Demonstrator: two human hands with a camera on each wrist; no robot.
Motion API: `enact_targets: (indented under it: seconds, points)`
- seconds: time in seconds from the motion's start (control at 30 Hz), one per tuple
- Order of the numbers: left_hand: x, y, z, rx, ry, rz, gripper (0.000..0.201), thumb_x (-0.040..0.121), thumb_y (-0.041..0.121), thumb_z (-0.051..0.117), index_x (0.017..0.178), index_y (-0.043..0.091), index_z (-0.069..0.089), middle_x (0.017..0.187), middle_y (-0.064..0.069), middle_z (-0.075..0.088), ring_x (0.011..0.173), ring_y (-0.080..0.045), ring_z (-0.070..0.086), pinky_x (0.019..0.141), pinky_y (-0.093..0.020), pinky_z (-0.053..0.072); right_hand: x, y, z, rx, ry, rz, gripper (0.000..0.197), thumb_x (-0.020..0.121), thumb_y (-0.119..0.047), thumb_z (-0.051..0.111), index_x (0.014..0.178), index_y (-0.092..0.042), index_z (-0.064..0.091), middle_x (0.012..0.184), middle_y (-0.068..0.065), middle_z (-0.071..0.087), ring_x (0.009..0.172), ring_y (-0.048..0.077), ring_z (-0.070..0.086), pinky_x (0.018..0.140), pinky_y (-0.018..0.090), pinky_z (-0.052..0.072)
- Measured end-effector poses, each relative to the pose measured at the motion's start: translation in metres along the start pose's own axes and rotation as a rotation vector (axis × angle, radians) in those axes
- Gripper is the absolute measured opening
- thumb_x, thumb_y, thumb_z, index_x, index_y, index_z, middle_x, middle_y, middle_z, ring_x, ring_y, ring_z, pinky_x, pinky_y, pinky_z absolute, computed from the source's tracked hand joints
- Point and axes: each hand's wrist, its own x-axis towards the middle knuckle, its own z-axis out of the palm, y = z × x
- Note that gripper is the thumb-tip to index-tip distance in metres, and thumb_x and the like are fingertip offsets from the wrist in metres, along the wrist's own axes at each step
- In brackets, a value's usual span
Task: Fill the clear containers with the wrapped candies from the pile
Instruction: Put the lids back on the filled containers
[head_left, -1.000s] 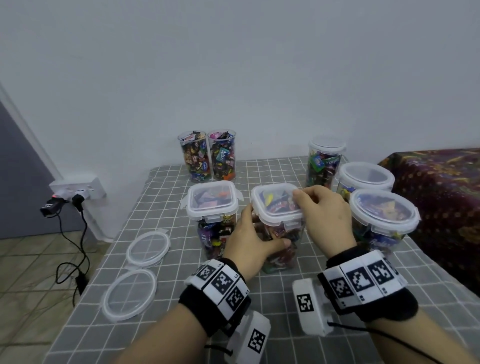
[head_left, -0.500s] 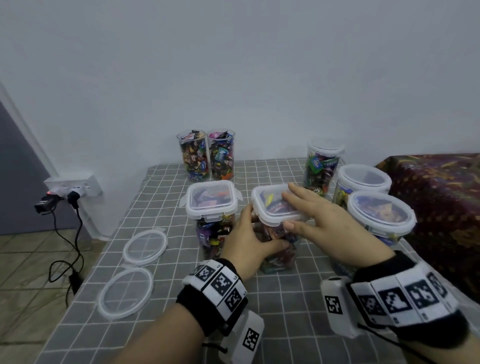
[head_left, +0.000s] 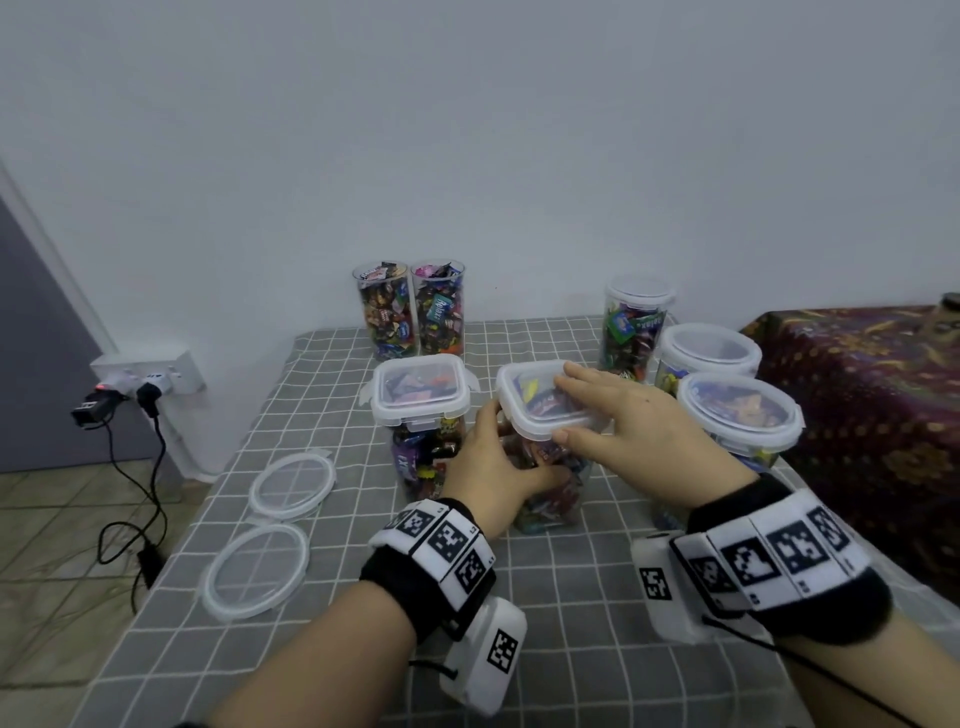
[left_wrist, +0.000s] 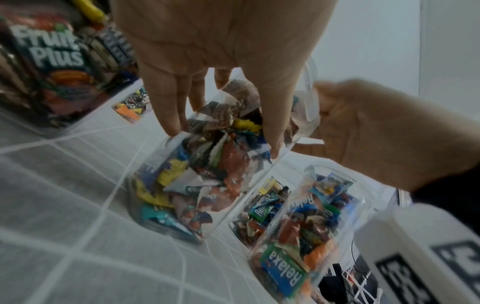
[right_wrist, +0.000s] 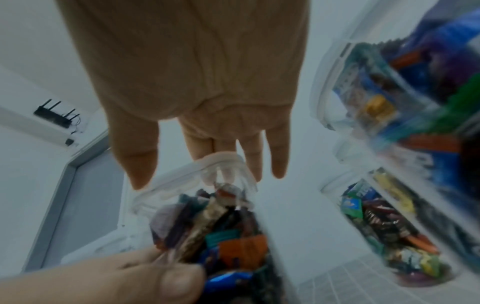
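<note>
Since a second ago the right hand (head_left: 631, 431) has gone from gripping the far corner of the square white-rimmed lid (head_left: 545, 402) with curled fingers to lying flat across it, fingers straight and spread, thumb against the lid's near edge; over the last half second it has hardly shifted. The left hand (head_left: 488, 470) has stayed where it was, fingers and thumb wrapped round the body of the tall square clear container (head_left: 550, 493) that carries this lid. That container stands on the grey checked tablecloth (head_left: 545, 587), packed with wrapped candies (left_wrist: 197, 181), as the left wrist view shows through its wall.

Nearest on the left, two loose round clear lids (head_left: 257, 571) lie flat on the cloth, one just behind the other. Just left of the held container stands a second square lidded container (head_left: 421, 410), also full of sweets. To the right are two round lidded tubs (head_left: 740, 413), the nearer one partly hidden by the right wrist. Farther back stands a tall round lidded jar (head_left: 634, 322), and at the far edge by the pale wall two open clear cylinders (head_left: 410, 312) touch side by side, filled to the top. A white wall socket (head_left: 150, 374) with black cables sits low on the left.
</note>
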Motion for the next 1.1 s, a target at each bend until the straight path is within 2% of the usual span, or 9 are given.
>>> enact_targets:
  seconds: [0.1,0.17,0.3,0.47,0.63,0.73,0.83,0.97,1.1]
  points:
    - [-0.008,0.006,0.006,0.118,0.065,0.012,0.086,0.056,0.048,0.079,0.129,0.035,0.034,0.124,0.007,0.053,0.111,-0.015,0.055,0.091,-0.041,0.048,0.002,-0.011,0.005,0.061,0.171,0.099,0.047,0.085,-0.049,0.058,0.122,-0.021,0.059,0.124,-0.007,0.059,0.114,0.012,0.053,0.087,0.026,0.037]
    - [-0.013,0.011,0.011,0.197,0.099,0.007,0.083,0.062,0.047,0.078,0.128,0.028,0.033,0.124,0.004,0.048,0.113,-0.018,0.051,0.091,-0.038,0.046,0.008,-0.020,0.012,0.036,0.253,0.141,0.039,0.085,-0.050,0.056,0.104,-0.017,0.059,0.104,-0.004,0.058,0.098,0.019,0.054,0.075,0.030,0.037]
    - [-0.013,0.010,0.012,0.231,0.105,-0.007,0.089,0.062,0.053,0.077,0.132,0.025,0.029,0.126,0.004,0.044,0.119,-0.017,0.046,0.090,-0.036,0.045,0.019,-0.027,0.017,0.052,0.239,0.199,0.037,0.081,-0.050,0.060,0.088,-0.015,0.050,0.095,-0.002,0.045,0.094,0.023,0.048,0.071,0.033,0.034]
    - [-0.014,0.012,0.012,0.226,0.124,-0.014,0.093,0.063,0.051,0.078,0.136,0.023,0.027,0.132,0.002,0.042,0.118,-0.021,0.049,0.091,-0.038,0.045,0.023,-0.027,0.013,0.071,0.172,0.213,0.039,0.078,-0.052,0.063,0.089,-0.018,0.047,0.097,-0.003,0.042,0.095,0.019,0.042,0.073,0.033,0.034]
    - [-0.012,0.010,0.010,0.233,0.118,-0.029,0.091,0.062,0.048,0.080,0.133,0.023,0.030,0.129,0.003,0.043,0.116,-0.019,0.049,0.091,-0.038,0.046,0.028,-0.035,0.009,0.014,0.064,0.237,0.039,0.080,-0.048,0.060,0.102,-0.018,0.048,0.106,0.000,0.038,0.107,0.022,0.038,0.083,0.036,0.037]
    - [-0.013,0.013,0.010,0.306,0.122,0.025,0.074,0.068,0.047,0.070,0.127,0.022,0.034,0.118,0.005,0.041,0.111,-0.019,0.048,0.085,-0.035,0.046,0.021,-0.043,0.017,-0.208,0.225,0.128,0.039,0.077,-0.048,0.050,0.100,-0.017,0.058,0.119,0.006,0.051,0.110,0.030,0.049,0.092,0.047,0.041]
    - [-0.011,0.012,0.011,0.392,0.124,0.083,0.053,0.084,0.036,0.056,0.129,0.019,0.034,0.123,0.000,0.039,0.113,-0.022,0.047,0.086,-0.037,0.047,0.014,-0.046,0.032,-0.328,0.238,-0.033,0.035,0.072,-0.033,0.041,0.093,-0.013,0.062,0.108,0.010,0.062,0.097,0.032,0.059,0.084,0.043,0.046]
    - [-0.008,0.008,0.012,0.350,0.158,0.044,0.052,0.086,0.035,0.057,0.129,0.021,0.031,0.127,-0.001,0.040,0.113,-0.020,0.051,0.085,-0.037,0.048,0.015,-0.039,0.049,-0.255,0.219,-0.109,0.045,0.075,-0.017,0.030,0.102,-0.002,0.062,0.104,0.016,0.066,0.098,0.034,0.063,0.083,0.044,0.053]
    - [-0.007,0.007,0.016,0.354,0.177,0.067,0.051,0.087,0.036,0.053,0.131,0.022,0.031,0.128,0.000,0.040,0.117,-0.018,0.046,0.086,-0.034,0.045,0.012,-0.034,0.051,-0.255,0.274,-0.151,0.043,0.077,-0.013,0.036,0.103,0.003,0.066,0.104,0.018,0.069,0.099,0.031,0.067,0.085,0.041,0.055]
